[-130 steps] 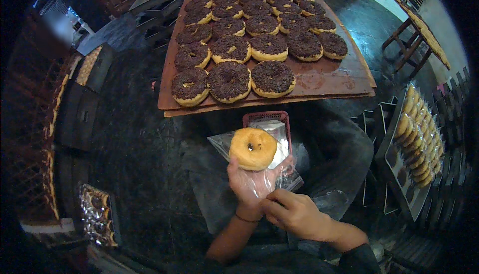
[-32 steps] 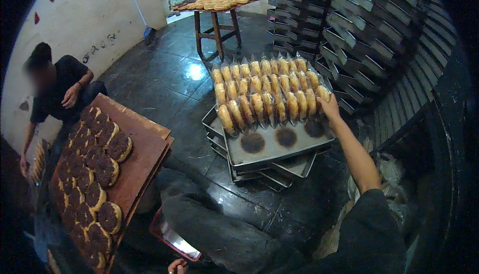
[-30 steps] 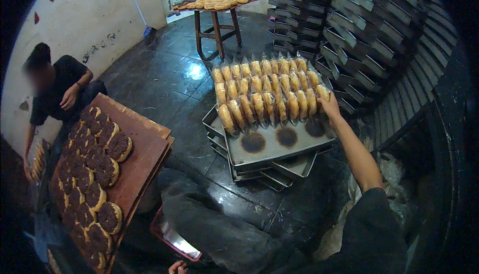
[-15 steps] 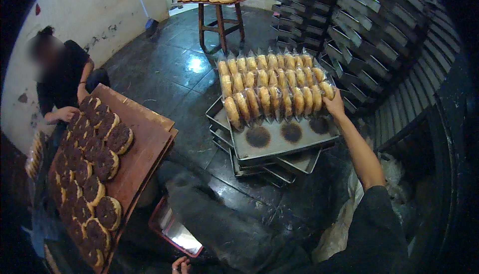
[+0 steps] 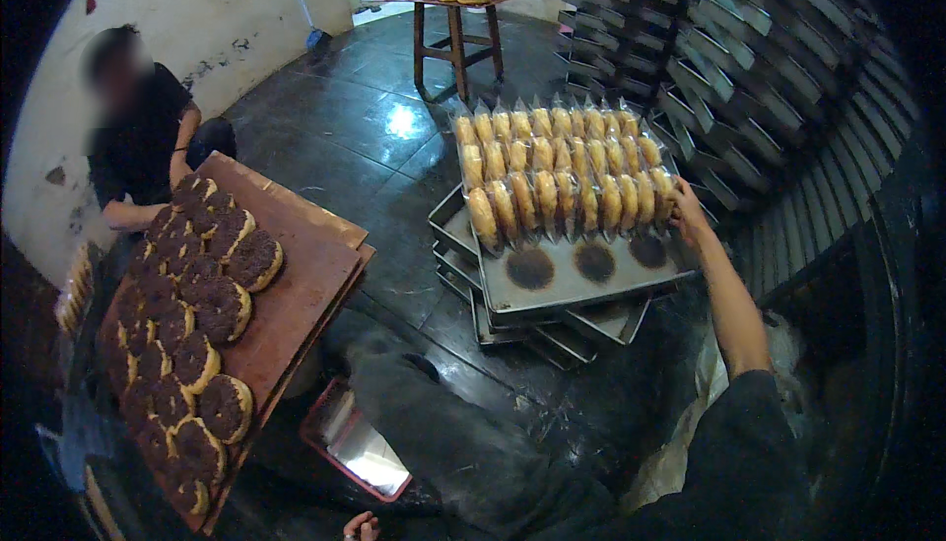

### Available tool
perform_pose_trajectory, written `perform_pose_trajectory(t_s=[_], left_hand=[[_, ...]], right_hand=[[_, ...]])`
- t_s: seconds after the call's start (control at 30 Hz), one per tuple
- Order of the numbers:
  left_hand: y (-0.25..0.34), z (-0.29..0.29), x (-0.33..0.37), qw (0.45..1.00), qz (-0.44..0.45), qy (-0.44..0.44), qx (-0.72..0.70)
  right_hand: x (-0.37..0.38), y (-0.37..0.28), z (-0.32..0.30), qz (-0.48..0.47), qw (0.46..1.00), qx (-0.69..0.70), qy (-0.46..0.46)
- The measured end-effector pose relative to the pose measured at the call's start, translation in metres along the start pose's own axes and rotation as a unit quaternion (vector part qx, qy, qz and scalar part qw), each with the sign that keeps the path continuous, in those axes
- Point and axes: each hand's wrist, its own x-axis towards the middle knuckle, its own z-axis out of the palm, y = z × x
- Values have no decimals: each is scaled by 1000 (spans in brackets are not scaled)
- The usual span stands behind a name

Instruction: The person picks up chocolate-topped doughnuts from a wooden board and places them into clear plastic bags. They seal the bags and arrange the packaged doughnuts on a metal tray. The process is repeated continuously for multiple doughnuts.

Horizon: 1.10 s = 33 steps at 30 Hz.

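My right hand (image 5: 688,214) is at the right end of the front row of plastic-wrapped doughnuts (image 5: 567,201). Its fingers are apart, beside the last wrapped doughnut (image 5: 662,193). Three rows of these bagged doughnuts stand on edge on a metal baking tray (image 5: 552,290), whose bare front part has dark round marks. At the lower edge my left hand (image 5: 362,527) shows only its curled fingers, close to a red-rimmed container (image 5: 335,447); nothing is visible in them. To the left, chocolate-topped doughnuts (image 5: 207,309) cover much of a brown board (image 5: 286,255).
More metal trays (image 5: 455,221) are stacked askew underneath. A person (image 5: 148,147) in dark clothes sits at the far left, an arm behind the board. Farther off, a wooden stool (image 5: 455,48) bears pastries. Tall stacks of metal trays (image 5: 709,98) line the right side.
The last wrapped doughnut, held by my right hand before, now stands upright at the row's end, and my fingers have loosened from it. The whole view has shifted slightly. The person's near hand moved behind the doughnuts.
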Motion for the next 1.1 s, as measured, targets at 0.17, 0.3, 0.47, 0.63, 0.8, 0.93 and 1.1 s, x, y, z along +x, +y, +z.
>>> perform_pose_trajectory(t_s=[0.17, 0.3, 0.47, 0.63, 0.8, 0.93, 1.1], left_hand=[[-1, 1, 0, 999, -23, -2, -43], [1, 9, -3, 999, -29, -2, -39], [14, 16, -1, 998, -18, -11, -59], [1, -1, -1, 989, -42, 95, -103], [-1, -5, 13, 986, -153, 52, -31], [-48, 10, 22, 998, 48, 17, -31], [-24, 15, 8, 977, 119, 89, 153]], right_hand=[[-22, -13, 10, 13, 998, 66, -12], [-36, -28, 17, 24, 999, 43, -16], [6, 0, -2, -17, 999, 6, -31], [-77, -57, 49, -229, 926, -252, 167], [-311, -77, 239, -441, 826, 19, -350], [-399, -6, 446, -231, 577, -275, -733], [-386, 170, 563, -382, 440, -519, -625]])
